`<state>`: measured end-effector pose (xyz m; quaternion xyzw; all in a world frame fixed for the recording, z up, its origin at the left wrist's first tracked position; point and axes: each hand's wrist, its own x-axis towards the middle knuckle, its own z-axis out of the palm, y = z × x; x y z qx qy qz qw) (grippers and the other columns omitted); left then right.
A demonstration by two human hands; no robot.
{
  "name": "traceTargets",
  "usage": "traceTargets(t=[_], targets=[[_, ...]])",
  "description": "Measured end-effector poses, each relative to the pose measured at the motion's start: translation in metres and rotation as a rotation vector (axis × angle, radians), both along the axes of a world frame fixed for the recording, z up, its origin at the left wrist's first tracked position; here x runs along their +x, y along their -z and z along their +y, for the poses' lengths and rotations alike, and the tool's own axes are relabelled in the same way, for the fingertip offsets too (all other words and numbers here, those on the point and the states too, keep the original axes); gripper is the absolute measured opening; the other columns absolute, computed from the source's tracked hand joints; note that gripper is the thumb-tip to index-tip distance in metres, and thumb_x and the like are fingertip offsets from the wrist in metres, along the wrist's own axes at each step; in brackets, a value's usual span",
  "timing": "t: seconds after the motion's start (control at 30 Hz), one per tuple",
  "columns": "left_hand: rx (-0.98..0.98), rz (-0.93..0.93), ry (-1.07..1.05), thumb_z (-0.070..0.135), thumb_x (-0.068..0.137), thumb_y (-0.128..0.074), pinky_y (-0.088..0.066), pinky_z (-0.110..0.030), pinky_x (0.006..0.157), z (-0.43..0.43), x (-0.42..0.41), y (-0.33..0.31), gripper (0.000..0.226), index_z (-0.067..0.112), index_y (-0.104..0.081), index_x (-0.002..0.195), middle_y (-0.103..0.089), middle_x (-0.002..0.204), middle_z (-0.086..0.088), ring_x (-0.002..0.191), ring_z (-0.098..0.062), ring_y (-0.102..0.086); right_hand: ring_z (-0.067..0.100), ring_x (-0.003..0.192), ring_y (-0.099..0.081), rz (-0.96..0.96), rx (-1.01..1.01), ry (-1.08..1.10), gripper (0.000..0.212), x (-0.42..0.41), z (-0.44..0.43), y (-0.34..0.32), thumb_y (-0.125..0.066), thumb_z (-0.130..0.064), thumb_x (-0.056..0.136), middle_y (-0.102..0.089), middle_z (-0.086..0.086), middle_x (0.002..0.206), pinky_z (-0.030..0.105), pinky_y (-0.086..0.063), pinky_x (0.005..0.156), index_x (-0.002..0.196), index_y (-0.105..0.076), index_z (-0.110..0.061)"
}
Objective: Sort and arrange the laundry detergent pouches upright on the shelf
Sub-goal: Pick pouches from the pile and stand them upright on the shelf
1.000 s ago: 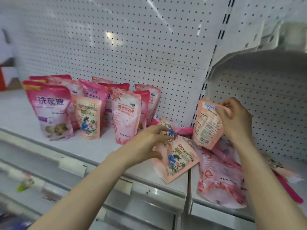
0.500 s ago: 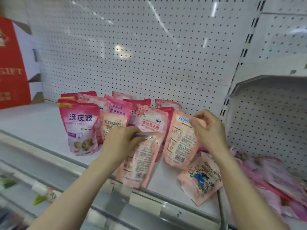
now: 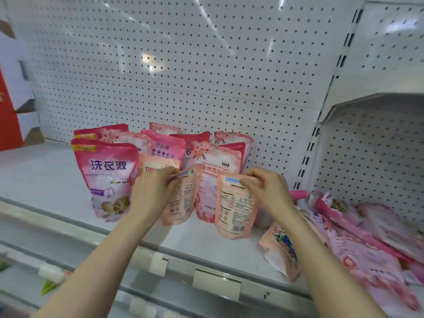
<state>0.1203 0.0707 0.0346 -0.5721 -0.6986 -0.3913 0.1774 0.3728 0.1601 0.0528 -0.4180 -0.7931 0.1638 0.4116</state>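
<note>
peach pouch (image 3: 181,200) pinched by left hand (image 3: 150,191), barcoded pouch (image 3: 236,212) by right hand (image 3: 271,193) (pink pouch (image 3: 105,177) reads 洗衣液).

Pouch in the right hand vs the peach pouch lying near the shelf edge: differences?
The held pouch stands upright; the lying pouch is flat on the shelf. The right hand pinches the held pouch at its top; no hand holds the lying pouch. The held pouch shows its barcode side, the lying pouch a flower print. Both are peach.

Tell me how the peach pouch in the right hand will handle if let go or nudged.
Likely floppy: the peach pouch has soft, creased film, and the right hand pinches its top. It probably tips easily, standing on a narrow base. The glossy film may be slippery.
</note>
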Motion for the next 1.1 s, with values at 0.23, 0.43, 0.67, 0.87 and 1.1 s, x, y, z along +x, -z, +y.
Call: traceTargets(t=[0.23,0.43,0.67,0.87,1.1], targets=[[0.133,0.185,0.028,0.014,0.084,-0.067,-0.051,-0.033,0.050,-0.011,0.004,-0.008,0.019,0.020,-0.073,0.101,-0.072,0.102,-0.001,0.074,-0.029,-0.069,0.008,0.088,-0.065,-0.015,0.092,0.071,0.009,-0.002,-0.012,0.005,-0.066,-0.029,0.090,-0.072,-0.015,0.093,0.032,-0.054,0.079,0.098,-0.070,-0.027],[0.296,0.269,0.310,-0.001,0.079,-0.071,-0.049,-0.035,0.070,-0.012,0.062,-0.008,0.025,0.006,-0.074,0.103,-0.069,0.105,-0.012,0.091,-0.031,-0.065,0.005,0.091,-0.063,0.047,0.121,0.208,0.022,0.054,-0.023,0.007,-0.055,-0.024,0.099,-0.070,-0.011,0.106,0.017,-0.047,0.077,0.116,-0.068,-0.021],[-0.127,0.225,0.662,0.020,0.087,-0.066,-0.052,-0.037,0.080,0.016,0.182,0.023,0.034,0.015,-0.065,0.120,-0.066,0.118,-0.003,0.103,-0.026,-0.064,0.026,0.104,-0.061,-0.556,-0.071,0.573,0.042,0.162,-0.007,0.030,-0.062,-0.024,0.092,-0.064,0.011,0.125,0.036,-0.050,0.085,0.133,-0.055,-0.023],[-0.625,0.160,0.489,0.032,0.089,-0.062,-0.046,-0.042,0.092,0.053,0.247,0.038,0.058,0.007,-0.039,0.135,-0.048,0.136,-0.016,0.117,-0.036,-0.054,0.023,0.141,-0.038,-0.796,-0.318,0.483,0.073,0.210,-0.005,0.042,-0.066,-0.040,0.089,-0.035,0.000,0.157,0.050,-0.030,0.116,0.152,-0.029,-0.035],[-0.622,-0.095,0.450,0.028,0.077,-0.076,-0.040,-0.030,0.068,0.044,0.260,0.037,0.056,0.012,-0.046,0.122,-0.066,0.107,-0.006,0.099,-0.025,-0.061,0.021,0.120,-0.058,-0.842,-0.416,0.442,0.076,0.224,0.014,0.031,-0.077,-0.023,0.081,-0.054,-0.003,0.143,0.042,-0.047,0.102,0.147,-0.040,-0.030]])
